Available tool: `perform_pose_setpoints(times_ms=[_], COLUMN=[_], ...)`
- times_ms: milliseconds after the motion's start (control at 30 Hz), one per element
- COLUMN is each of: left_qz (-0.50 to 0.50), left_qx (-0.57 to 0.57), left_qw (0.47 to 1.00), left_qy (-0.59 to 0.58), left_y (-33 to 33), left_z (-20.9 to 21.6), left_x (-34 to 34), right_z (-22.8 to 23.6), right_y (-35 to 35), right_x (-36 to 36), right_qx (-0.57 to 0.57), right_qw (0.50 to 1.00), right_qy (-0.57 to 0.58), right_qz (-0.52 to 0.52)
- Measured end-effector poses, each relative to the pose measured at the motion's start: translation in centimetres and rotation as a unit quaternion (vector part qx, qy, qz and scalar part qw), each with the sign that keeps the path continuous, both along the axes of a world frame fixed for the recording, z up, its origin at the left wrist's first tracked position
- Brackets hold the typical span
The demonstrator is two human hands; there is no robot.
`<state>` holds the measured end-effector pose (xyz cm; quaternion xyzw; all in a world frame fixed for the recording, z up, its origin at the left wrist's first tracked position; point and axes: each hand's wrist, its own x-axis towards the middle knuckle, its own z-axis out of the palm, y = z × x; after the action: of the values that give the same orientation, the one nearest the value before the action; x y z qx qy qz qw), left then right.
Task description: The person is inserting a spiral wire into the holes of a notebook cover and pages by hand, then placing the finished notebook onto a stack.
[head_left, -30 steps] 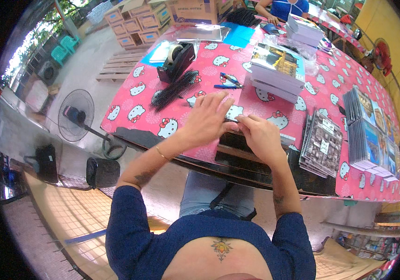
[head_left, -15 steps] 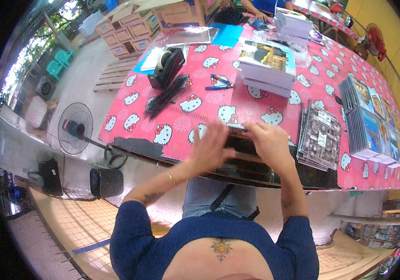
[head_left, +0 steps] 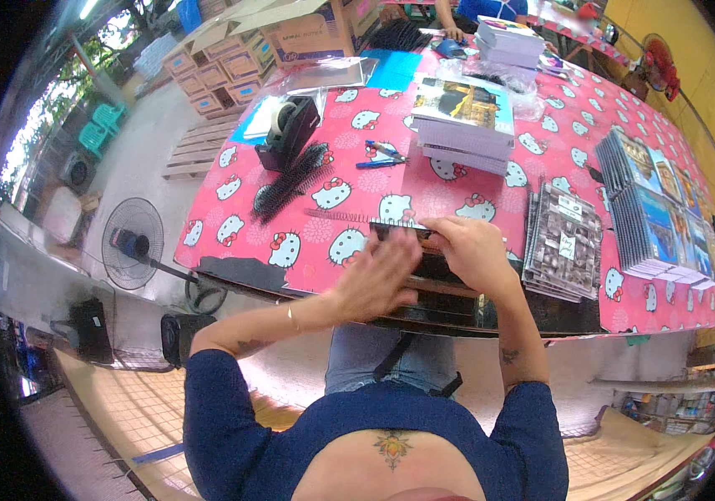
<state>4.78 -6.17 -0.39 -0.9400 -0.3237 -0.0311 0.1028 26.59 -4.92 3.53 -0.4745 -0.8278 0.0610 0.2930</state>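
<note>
A dark-covered notebook [head_left: 437, 269] lies at the near table edge between my hands, its far edge lined with punched holes or coil loops. From that edge a thin spiral binding coil [head_left: 336, 215] sticks out to the left over the pink tablecloth. My right hand [head_left: 476, 255] is closed on the notebook's far right corner, fingers bent over the edge. My left hand [head_left: 378, 275], slightly blurred, lies over the notebook's left side with fingers stretched out. Beyond it sits a bundle of black spiral coils [head_left: 290, 184].
A black tape dispenser [head_left: 290, 134], pens and cutters [head_left: 382, 156] and a book stack [head_left: 464, 134] stand farther back. Grey patterned notebooks [head_left: 562, 242] and bound colour books [head_left: 662, 225] lie at right. A co-worker's hand [head_left: 455, 33] shows at the far side. A standing fan [head_left: 133, 244] is at left.
My left hand has shifted slightly down, baring more of the notebook's far edge and the coil. My right hand stays at the corner. The whole view has tilted slightly.
</note>
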Motion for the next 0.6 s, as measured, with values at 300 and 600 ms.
perform_pose_setpoints(times_ms=[300,600], left_qz=[0.053,0.005], left_qx=[0.099,0.045], left_qw=[0.984,0.994], left_qy=[-0.138,-0.097], left_y=[4.8,3.3], left_z=[2.4,1.6], left_x=[1.4,2.3], right_z=[1.0,-4.8], right_y=[-0.6,-3.4], right_x=[-0.6,3.6], right_qx=[-0.054,-0.187], right_qw=[0.997,0.826], right_qy=[-0.010,0.531], right_qz=[-0.049,-0.017])
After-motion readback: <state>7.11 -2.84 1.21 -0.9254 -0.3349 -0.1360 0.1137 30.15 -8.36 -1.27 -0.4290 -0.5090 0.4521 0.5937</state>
